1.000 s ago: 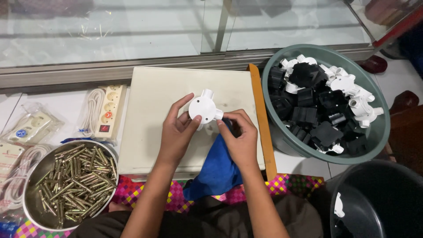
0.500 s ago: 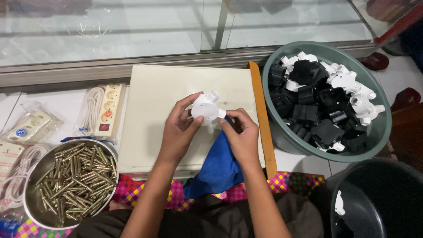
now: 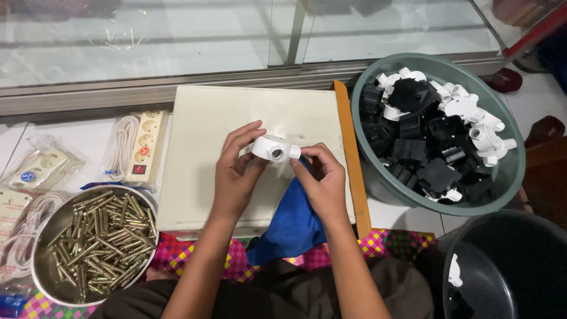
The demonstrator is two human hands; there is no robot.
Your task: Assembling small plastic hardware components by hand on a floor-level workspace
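A white round plastic conduit junction box [image 3: 273, 147] is gripped between left hand [image 3: 236, 174] and right hand [image 3: 322, 180], over the cream board [image 3: 207, 147], blue cloth [image 3: 292, 221] at 6 o'clock; wiping judged under way, turning needed.

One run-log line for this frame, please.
left hand: holds round white plastic junction box | right hand: on box, holding blue cloth | surface: cream board

Smooth white plastic fitting [image 3: 273, 147], soft blue cloth [image 3: 292, 221], shiny metal bowl [image 3: 44, 227].
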